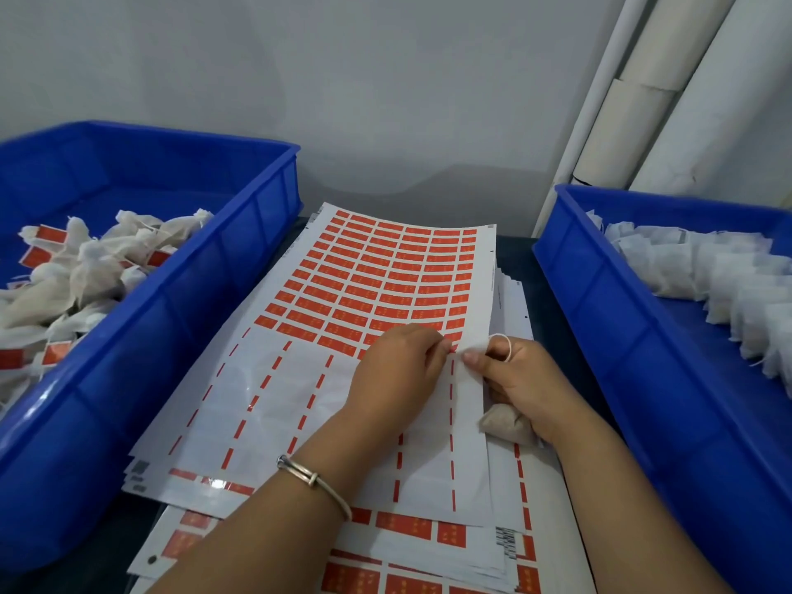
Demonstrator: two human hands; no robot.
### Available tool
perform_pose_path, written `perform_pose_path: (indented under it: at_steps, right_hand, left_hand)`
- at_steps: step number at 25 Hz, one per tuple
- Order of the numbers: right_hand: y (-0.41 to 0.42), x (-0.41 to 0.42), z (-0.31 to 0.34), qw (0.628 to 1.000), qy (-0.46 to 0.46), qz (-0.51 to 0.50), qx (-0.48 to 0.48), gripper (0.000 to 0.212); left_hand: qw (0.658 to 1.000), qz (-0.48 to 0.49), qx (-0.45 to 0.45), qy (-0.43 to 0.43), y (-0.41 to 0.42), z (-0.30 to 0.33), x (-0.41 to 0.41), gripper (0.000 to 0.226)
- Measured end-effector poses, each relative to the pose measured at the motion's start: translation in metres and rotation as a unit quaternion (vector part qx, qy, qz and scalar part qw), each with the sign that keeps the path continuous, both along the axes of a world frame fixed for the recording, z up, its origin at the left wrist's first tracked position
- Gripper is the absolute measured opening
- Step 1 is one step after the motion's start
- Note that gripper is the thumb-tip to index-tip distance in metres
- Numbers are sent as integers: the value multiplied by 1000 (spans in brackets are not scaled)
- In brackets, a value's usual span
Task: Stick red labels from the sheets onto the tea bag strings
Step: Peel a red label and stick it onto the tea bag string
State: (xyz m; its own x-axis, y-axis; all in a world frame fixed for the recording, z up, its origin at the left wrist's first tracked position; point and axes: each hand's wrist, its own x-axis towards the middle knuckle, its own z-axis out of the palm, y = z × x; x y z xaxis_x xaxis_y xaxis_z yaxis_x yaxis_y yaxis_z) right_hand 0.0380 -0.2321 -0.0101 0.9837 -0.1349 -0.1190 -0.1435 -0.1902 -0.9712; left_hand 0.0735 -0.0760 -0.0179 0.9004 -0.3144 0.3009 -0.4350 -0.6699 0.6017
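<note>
Pinching a red label (pixel 448 346) at the fingertips of the left hand (pixel 396 370), right at the near end of the remaining rows on the top label sheet (pixel 300 379); fingers curled in, thumb and forefinger closed on the label's edge, a metal bangle (pixel 315 480) round the wrist; meeting it just beside, the right hand (pixel 520 381), fingers curled, pinching a white string (pixel 501 342) that loops up over the forefinger, with a tea bag (pixel 508 422) tucked under the palm and resting on the sheets; lying down the middle of the table, the top sheet, far half filled with red labels, near half peeled down to red dashes on bare backing; stacked beneath it, more sheets (pixel 407 550) fanning out toward the near edge, still carrying labels; standing along the left edge of the table, a blue bin (pixel 171 327) holding a heap of tea bags with red labels (pixel 55 267) on them; standing along the right edge, a second blue bin (pixel 600 319) holding white unlabelled tea bags (pixel 707 272); leaning against the grey wall past the far right corner, pale rolls (pixel 668 100).
</note>
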Motion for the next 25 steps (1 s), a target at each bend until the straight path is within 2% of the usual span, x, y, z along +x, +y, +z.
perform_pose_path:
  at_steps: [5,18,21,23,25]
  right_hand:
    - [-1,0,0,1000,-4,8,11,9]
    - [2,-2,2,1000,-3,8,16,10]
    - [2,-2,3,1000,1,3,15,11]
    - [1,-2,4,1000,8,1,20,12]
    - [2,-2,5,1000,18,0,25,13]
  left_hand:
    - [999,-8,-29,-9,2,1,-4,32]
    - [999,15,-35,-32,-1,-5,-1,26]
    - [998,24,-50,-7,-3,-5,-1,18]
    - [993,58,-98,33,-3,0,-1,4]
    - [975,123,-161,92,-2,5,2,14]
